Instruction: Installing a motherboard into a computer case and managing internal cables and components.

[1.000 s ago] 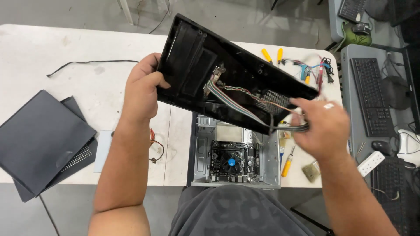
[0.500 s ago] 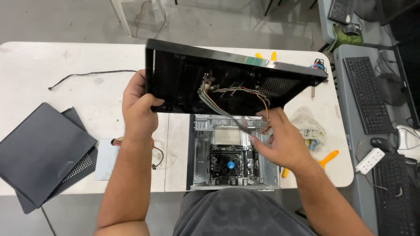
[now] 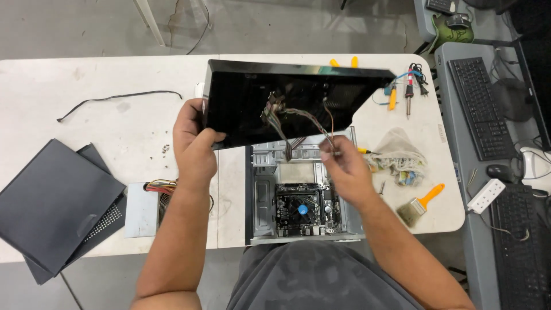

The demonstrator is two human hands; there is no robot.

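My left hand [image 3: 194, 146] grips the black front panel [image 3: 287, 100] by its edge; it looks light and stiff. My right hand [image 3: 344, 166] pinches its thin wires [image 3: 298, 123], which seem fragile, so I'd hold them near the plug.

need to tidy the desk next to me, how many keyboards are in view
3: keyboard on the grey desk at right, another at lower right, and one cut off by the top edge. More may lie outside the view.

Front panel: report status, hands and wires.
Left hand grips black front panel, raised over open computer case. Right hand pinches wire bundle hanging from panel. Nothing blocking.
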